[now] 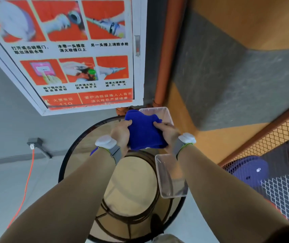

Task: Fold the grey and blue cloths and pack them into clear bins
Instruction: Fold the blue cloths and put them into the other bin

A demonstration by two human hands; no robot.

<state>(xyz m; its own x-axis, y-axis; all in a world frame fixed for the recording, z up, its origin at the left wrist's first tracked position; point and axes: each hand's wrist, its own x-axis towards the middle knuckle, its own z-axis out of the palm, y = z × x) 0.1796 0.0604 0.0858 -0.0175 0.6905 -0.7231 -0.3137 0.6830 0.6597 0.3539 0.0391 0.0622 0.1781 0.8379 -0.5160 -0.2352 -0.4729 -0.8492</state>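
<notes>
Tan-sleeved forearms reach forward from the bottom edge, each wrist wearing a grey strap with a white device on it. Both hands grip the blue cloth (143,132), bunched into a thick bundle above the far half of the round glass table (64,160): the left hand (121,133) curls round its left side with the thumb on top, and the right hand (166,132) clasps its right side. One clear bin (164,112) stands at the table's far edge, just behind the cloth and partly hidden by it. A second clear bin (171,178) sits at the right edge, under the right forearm. An orange cable (26,181) runs down to the floor on the left.
</notes>
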